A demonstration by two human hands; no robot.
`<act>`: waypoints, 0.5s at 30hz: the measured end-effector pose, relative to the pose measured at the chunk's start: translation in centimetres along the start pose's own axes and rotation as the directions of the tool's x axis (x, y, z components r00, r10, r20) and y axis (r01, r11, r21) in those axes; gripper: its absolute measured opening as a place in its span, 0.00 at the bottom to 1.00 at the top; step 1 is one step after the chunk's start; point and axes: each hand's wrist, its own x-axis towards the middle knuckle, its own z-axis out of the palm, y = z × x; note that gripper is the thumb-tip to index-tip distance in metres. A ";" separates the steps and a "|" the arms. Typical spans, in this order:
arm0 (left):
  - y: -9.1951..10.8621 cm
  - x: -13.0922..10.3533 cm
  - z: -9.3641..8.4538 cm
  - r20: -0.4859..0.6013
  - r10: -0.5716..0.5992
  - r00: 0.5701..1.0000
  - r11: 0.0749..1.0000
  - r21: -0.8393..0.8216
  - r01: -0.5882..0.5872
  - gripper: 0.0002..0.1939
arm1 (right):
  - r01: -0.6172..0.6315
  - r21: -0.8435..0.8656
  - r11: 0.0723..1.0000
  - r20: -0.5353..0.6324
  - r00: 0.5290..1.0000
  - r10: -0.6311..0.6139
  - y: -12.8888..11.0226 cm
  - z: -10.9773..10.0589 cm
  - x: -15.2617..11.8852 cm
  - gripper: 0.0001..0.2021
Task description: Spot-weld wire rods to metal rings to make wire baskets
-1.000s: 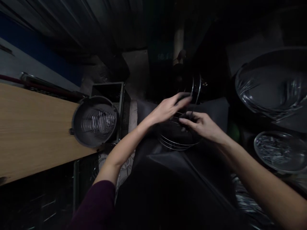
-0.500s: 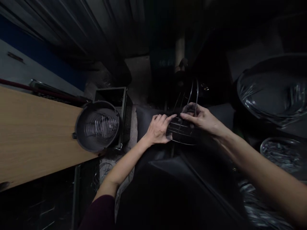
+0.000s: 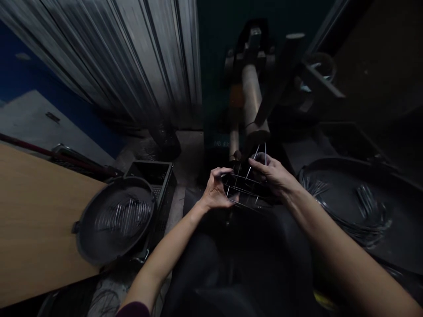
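In the head view, a silvery open frame of thin metal wire (image 3: pixel 244 191) is positioned between the two hands, its long wires running crosswise, near the lower end of a pale metal cylinder (image 3: pixel 253 94). The frame's left side is clasped in the left hand's grip (image 3: pixel 214 189), thumb and fingers widely parted. A bent silver wire (image 3: pixel 265 152) is pinched in the right hand's grip (image 3: pixel 272 172), nearer the cylinder; whether it is joined to the frame cannot be told.
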 end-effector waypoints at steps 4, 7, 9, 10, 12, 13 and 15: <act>-0.6 1.1 0.1 0.005 -0.035 0.999 0.999 -0.036 0.035 0.39 | -0.016 -0.037 0.999 0.018 1.000 0.016 -0.5 0.1 1.2 0.26; -1.1 1.8 0.1 0.004 -0.041 0.999 0.999 -0.025 0.041 0.40 | -0.023 -0.030 0.999 -0.003 1.000 0.023 -0.5 0.2 2.0 0.27; -1.5 2.2 0.1 -0.001 -0.035 0.999 0.999 -0.035 0.035 0.41 | -0.010 -0.013 1.000 -0.021 1.000 0.009 -0.5 0.3 2.6 0.28; -1.6 2.4 0.1 -0.001 -0.032 0.999 0.998 -0.045 0.032 0.41 | -0.001 -0.007 1.000 -0.025 1.000 0.001 -0.4 0.3 3.0 0.28; -1.9 2.9 0.0 0.002 -0.030 1.000 0.998 -0.056 0.030 0.43 | 0.017 -0.007 1.000 -0.025 1.000 -0.017 -0.3 0.2 3.7 0.29; -2.0 3.1 0.0 0.007 -0.036 0.999 0.998 -0.053 0.037 0.43 | 0.028 -0.008 1.000 -0.023 0.999 -0.028 -0.2 0.1 4.0 0.29; -2.1 3.5 -0.1 0.028 -0.062 0.998 0.997 -0.037 0.063 0.43 | 0.054 -0.013 0.998 -0.017 0.998 -0.054 -0.1 -0.1 4.6 0.29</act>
